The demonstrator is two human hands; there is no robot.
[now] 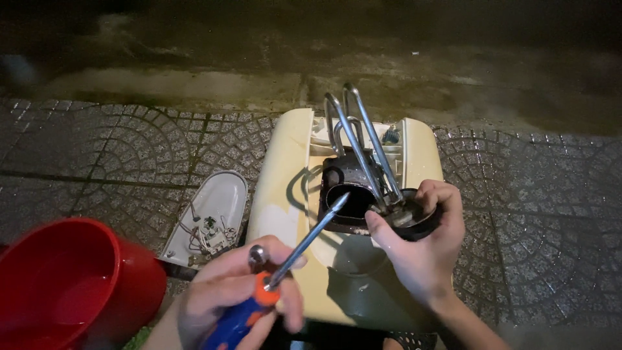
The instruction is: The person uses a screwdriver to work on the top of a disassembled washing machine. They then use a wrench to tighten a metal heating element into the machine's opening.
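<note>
My right hand [424, 249] grips the round flange of a metal heating element [363, 139], whose looped shiny tubes stick up and away. It is held over the dark opening [346, 201] of a cream-coloured water heater tank [285, 175] lying on the pavement. My left hand [236, 298] is closed on a screwdriver [304, 240] with a blue and orange handle; its shaft points up-right toward the opening. A small round metal piece [257, 255] sits at my left fingertips.
A red plastic basin [65, 285] stands at the lower left. A white cover panel [210, 217] with wires and small parts inside lies left of the tank. Patterned paving tiles [129, 149] surround everything, with a dark wet kerb [259, 58] beyond.
</note>
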